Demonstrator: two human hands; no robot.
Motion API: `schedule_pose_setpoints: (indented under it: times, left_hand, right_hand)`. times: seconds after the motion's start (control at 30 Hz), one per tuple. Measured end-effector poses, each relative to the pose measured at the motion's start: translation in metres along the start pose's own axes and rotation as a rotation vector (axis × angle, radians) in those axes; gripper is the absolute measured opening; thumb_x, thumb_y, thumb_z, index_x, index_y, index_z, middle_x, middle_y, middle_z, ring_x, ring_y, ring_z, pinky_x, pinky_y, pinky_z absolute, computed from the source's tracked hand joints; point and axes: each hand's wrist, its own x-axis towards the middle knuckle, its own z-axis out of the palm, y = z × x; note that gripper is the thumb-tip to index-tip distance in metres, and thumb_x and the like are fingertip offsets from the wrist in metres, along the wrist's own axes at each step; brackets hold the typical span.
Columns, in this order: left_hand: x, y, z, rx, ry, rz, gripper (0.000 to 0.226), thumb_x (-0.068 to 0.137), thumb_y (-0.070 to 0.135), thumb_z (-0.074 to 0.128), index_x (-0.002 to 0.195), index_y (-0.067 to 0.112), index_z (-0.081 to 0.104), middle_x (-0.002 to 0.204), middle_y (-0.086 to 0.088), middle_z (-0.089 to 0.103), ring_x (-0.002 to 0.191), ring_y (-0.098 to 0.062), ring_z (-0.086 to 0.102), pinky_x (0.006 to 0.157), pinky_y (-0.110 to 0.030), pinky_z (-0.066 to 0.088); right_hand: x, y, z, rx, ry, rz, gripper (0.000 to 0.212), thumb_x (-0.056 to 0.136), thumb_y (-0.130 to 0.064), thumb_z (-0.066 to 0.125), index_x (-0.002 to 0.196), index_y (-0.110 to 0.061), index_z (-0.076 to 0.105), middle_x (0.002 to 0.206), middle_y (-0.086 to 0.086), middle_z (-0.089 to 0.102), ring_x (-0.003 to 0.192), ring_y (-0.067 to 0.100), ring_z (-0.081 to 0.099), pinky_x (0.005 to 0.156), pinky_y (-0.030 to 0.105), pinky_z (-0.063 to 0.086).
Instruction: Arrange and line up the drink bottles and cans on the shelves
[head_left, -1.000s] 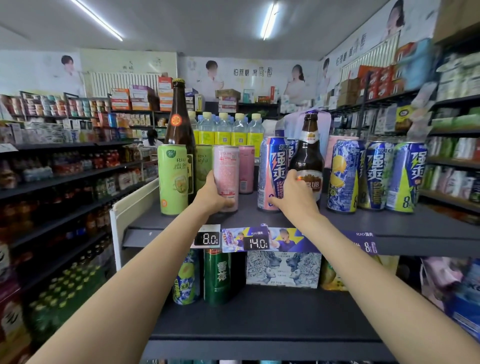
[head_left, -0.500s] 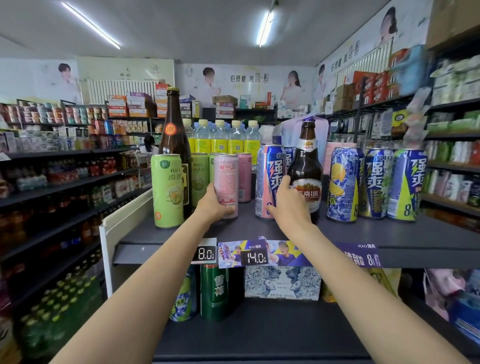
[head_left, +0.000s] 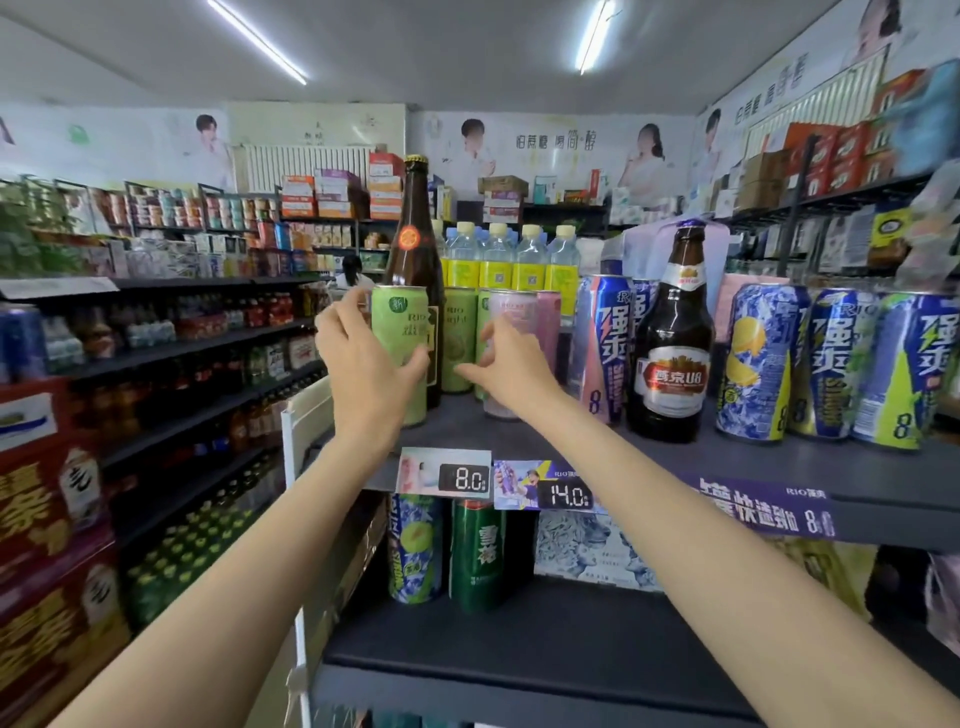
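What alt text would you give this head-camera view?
A person's left hand grips a green can on a shop's top shelf while the right hand reaches, fingers loose, before a pink can, beside a brown beer bottle.

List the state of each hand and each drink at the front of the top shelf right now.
Left hand: gripping the green can, which stands upright.
Right hand: fingers curled at the pink can, grip unclear.
Tall brown bottle: upright, capped.
U8 beer bottle: upright, capped.
Blue and pink can: upright.
Three blue and yellow cans: upright, side by side.
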Motion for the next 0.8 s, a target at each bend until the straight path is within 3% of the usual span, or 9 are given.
schedule_pose_setpoints:
  times: [0.07,0.17,0.43,0.6,0.8]
  left_hand:
    - [0.003,-0.006,0.003,0.04,-0.199,-0.149,0.094,0.076,0.02,0.074,0.143,-0.001,0.012,0.137,-0.025,0.032,0.125,-0.036,0.034,0.102,-0.039,0.029]
    - [0.006,-0.011,0.006,0.034,-0.365,-0.216,0.099,0.081,0.02,0.069,0.146,0.004,-0.005,0.139,-0.023,0.037,0.122,-0.036,0.043,0.093,-0.041,0.039]
    - [0.012,-0.004,-0.013,0.42,-0.356,-0.12,0.096,0.089,0.021,0.059,0.142,0.0,-0.019,0.13,-0.031,0.036,0.102,-0.042,0.053,0.081,-0.039,0.042]
    - [0.013,-0.01,-0.015,0.443,-0.368,-0.113,0.096,0.089,0.025,0.059,0.143,0.002,-0.018,0.129,-0.024,0.038,0.104,-0.037,0.054,0.08,-0.037,0.043]
    - [0.013,-0.012,-0.02,0.352,-0.378,-0.129,0.096,0.089,0.022,0.059,0.144,0.005,-0.018,0.13,-0.025,0.037,0.105,-0.04,0.053,0.082,-0.039,0.042]
  right_hand:
    - [0.012,-0.006,0.011,0.059,-0.059,0.014,0.053,0.083,-0.032,0.069,0.121,-0.004,0.045,0.118,0.014,0.058,0.108,0.026,0.054,0.079,0.027,0.04]
    - [0.027,-0.01,0.02,0.134,-0.081,0.059,0.059,0.085,-0.029,0.067,0.129,-0.001,0.04,0.132,0.015,0.05,0.12,0.027,0.048,0.09,0.031,0.04]
    - [0.057,-0.027,0.041,0.399,-0.084,0.167,0.071,0.078,-0.028,0.074,0.13,-0.003,0.033,0.133,0.013,0.051,0.123,0.028,0.049,0.096,0.035,0.042]
    - [0.068,-0.034,0.067,0.456,0.017,0.233,0.08,0.071,-0.026,0.081,0.131,-0.005,0.032,0.131,0.014,0.052,0.121,0.03,0.051,0.101,0.043,0.043]
    - [0.058,-0.036,0.055,0.444,0.018,0.23,0.077,0.073,-0.026,0.079,0.129,-0.004,0.031,0.13,0.014,0.051,0.118,0.029,0.052,0.097,0.038,0.045]
